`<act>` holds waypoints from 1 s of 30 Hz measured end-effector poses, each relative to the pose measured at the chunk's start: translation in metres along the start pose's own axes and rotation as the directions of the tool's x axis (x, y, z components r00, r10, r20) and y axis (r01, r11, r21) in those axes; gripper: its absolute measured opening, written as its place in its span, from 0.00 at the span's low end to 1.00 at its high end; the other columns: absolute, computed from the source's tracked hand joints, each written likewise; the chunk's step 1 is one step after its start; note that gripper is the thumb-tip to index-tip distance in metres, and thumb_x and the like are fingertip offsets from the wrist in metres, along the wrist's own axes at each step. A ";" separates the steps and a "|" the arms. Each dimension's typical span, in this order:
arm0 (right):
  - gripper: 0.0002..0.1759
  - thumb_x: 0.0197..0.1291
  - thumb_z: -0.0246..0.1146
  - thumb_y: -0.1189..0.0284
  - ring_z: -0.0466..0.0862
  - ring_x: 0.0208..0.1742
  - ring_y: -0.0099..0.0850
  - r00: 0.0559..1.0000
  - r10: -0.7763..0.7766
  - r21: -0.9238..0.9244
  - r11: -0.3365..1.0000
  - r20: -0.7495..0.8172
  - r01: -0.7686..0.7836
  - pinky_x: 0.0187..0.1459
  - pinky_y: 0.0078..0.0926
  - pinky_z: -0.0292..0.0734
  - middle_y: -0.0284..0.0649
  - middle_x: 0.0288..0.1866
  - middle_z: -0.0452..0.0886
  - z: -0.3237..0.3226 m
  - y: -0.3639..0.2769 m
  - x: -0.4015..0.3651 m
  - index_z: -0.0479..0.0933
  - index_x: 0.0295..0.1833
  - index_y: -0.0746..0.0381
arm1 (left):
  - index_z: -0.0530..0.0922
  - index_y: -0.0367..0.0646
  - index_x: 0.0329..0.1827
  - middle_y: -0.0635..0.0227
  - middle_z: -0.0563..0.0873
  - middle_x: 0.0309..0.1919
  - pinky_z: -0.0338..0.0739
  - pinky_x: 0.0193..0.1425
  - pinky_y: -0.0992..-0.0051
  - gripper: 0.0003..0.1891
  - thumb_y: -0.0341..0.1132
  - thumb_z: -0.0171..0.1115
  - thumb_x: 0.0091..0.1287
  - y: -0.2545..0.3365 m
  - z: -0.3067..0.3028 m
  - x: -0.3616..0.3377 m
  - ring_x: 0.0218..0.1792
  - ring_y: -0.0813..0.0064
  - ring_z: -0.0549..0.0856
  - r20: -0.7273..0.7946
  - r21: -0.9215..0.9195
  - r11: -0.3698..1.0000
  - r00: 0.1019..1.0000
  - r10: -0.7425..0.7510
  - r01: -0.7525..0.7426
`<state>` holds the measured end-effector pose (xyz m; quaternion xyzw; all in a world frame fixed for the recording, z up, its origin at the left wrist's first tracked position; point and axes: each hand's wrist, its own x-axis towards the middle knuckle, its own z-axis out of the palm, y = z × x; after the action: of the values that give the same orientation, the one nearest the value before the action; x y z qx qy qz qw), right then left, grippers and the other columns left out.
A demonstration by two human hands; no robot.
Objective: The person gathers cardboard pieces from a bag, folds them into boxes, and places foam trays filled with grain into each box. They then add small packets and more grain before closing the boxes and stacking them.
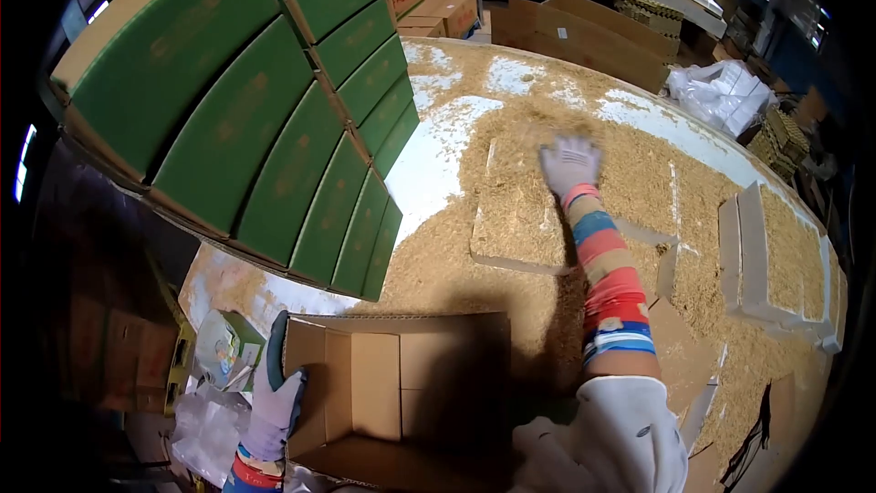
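My left hand point(276, 402), in a pale glove with a dark palm, grips the left wall of an open, empty cardboard box point(374, 383) at the bottom of the view. My right hand point(571, 164), also gloved, is stretched out palm down, with fingers spread, on the loose tan shavings point(538, 119) at the far side of the white table point(429, 173). Just below and left of it lies a shaving-covered block of white-edged boxes point(516, 228). Striped sleeves cover both forearms.
Tall stacks of green boxes point(274, 119) rise at the left. White-walled boxes filled with shavings point(789, 256) stand at the right. Behind are a long open carton point(584, 36), a plastic bag point(721, 96) and closed cartons point(443, 9). More plastic point(210, 429) lies at lower left.
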<state>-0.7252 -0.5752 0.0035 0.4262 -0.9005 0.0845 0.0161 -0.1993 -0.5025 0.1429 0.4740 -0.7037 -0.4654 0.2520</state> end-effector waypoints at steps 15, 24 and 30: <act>0.46 0.47 0.61 0.30 0.83 0.33 0.40 0.798 0.025 0.612 0.627 0.603 -0.482 0.38 0.35 0.77 0.49 0.26 0.81 -0.003 0.010 -0.137 0.80 0.37 0.70 | 0.56 0.32 0.74 0.54 0.66 0.71 0.52 0.76 0.71 0.39 0.23 0.49 0.53 -0.010 -0.007 0.001 0.72 0.67 0.63 0.058 -0.168 0.983 0.995 0.087 -0.076; 0.26 0.43 0.77 0.54 0.79 0.26 0.33 0.822 0.340 0.869 0.028 0.456 -0.494 0.31 0.31 0.74 0.40 0.24 0.78 0.051 -0.024 -0.138 0.76 0.31 0.65 | 0.58 0.34 0.74 0.53 0.69 0.69 0.58 0.74 0.73 0.39 0.24 0.50 0.53 -0.006 -0.007 0.002 0.69 0.65 0.68 0.074 -0.130 0.988 0.993 0.095 -0.085; 0.23 0.43 0.77 0.71 0.78 0.35 0.31 0.798 0.600 0.998 0.016 -0.058 0.061 0.38 0.27 0.76 0.39 0.39 0.81 0.003 0.005 -0.120 0.77 0.45 0.66 | 0.60 0.36 0.74 0.56 0.72 0.67 0.67 0.67 0.73 0.37 0.25 0.51 0.54 -0.009 -0.015 0.004 0.62 0.70 0.75 0.174 -0.145 0.983 0.975 0.141 -0.116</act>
<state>-0.6522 -0.4805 -0.0121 0.0938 -0.6277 0.7695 -0.0710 -0.1848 -0.5131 0.1409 0.3644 -0.7204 -0.5360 0.2470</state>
